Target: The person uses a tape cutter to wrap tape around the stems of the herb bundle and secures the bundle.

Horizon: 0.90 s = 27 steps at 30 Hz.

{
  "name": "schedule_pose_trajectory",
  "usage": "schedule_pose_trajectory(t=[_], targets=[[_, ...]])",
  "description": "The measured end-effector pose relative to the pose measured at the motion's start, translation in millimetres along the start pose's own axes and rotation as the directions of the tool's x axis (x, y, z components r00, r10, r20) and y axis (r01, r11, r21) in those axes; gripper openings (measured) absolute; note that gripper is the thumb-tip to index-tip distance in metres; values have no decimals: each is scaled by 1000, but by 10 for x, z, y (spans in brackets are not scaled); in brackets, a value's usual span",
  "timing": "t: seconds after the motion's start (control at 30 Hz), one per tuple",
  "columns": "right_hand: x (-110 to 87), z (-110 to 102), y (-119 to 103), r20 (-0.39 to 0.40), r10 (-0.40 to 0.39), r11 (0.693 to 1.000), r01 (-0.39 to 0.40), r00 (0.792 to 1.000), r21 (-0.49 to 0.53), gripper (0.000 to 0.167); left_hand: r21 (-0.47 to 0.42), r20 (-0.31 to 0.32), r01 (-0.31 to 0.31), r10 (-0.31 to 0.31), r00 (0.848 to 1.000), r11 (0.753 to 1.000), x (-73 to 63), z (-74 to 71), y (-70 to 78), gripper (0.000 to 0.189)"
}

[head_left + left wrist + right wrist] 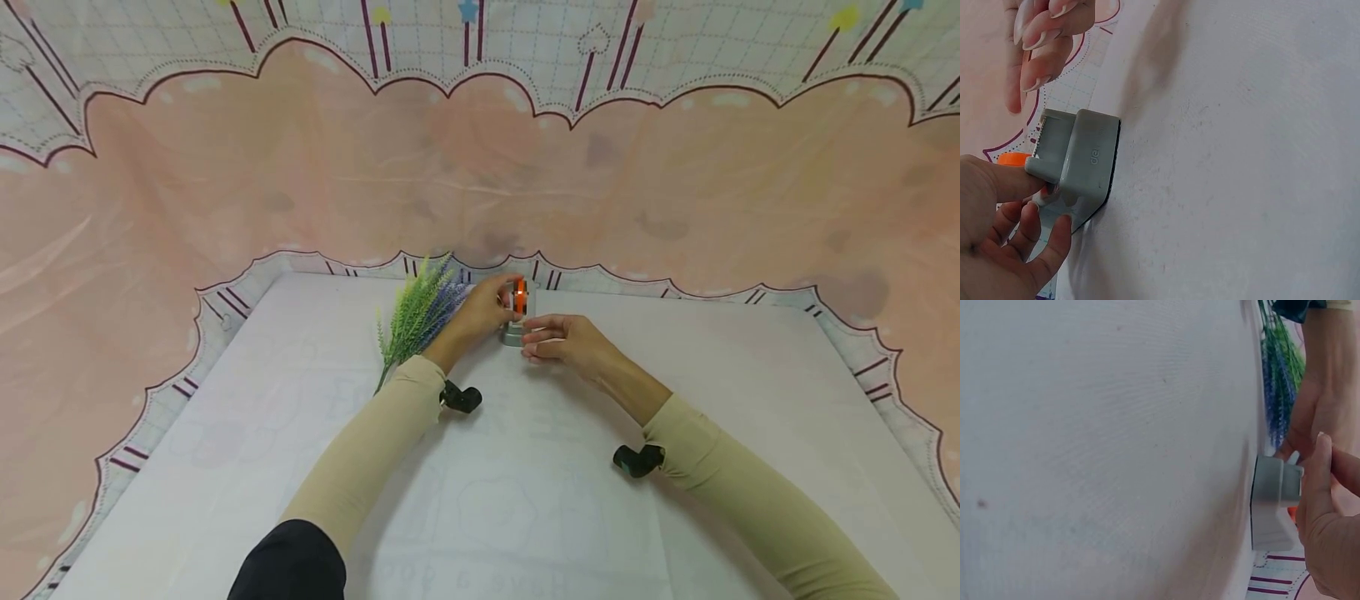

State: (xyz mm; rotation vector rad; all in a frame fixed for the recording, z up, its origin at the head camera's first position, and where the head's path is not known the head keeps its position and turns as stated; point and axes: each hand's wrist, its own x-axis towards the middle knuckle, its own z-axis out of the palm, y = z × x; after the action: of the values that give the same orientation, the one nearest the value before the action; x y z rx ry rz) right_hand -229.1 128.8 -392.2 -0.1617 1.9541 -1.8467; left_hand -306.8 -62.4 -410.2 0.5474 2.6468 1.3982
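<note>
A grey-green tape dispenser [513, 337] stands on the white tabletop, an orange-cored tape roll [520, 297] in its upper part. My left hand [482, 307] grips it from the left. In the left wrist view the thumb presses on the body of the dispenser [1090, 153], near its toothed edge, and the other fingers curl beneath. My right hand [573, 343] is just to the right, thumb and index finger pinched together. A faint clear strip of tape [1025, 128] runs between those fingertips and the toothed edge.
A bunch of artificial green and purple flowers [420, 312] lies left of the dispenser, partly behind my left forearm. The white tabletop [480, 467] ends close behind the dispenser, where a pink patterned cloth [420, 192] begins.
</note>
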Motion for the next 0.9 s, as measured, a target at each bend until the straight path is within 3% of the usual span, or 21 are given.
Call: schedule_pose_trajectory(t=[0.9], targets=[[-93,65,66,29,-2,1000,2,1000,9,53,2,11,-4,4,1000,1000,-6,-9,9,72]])
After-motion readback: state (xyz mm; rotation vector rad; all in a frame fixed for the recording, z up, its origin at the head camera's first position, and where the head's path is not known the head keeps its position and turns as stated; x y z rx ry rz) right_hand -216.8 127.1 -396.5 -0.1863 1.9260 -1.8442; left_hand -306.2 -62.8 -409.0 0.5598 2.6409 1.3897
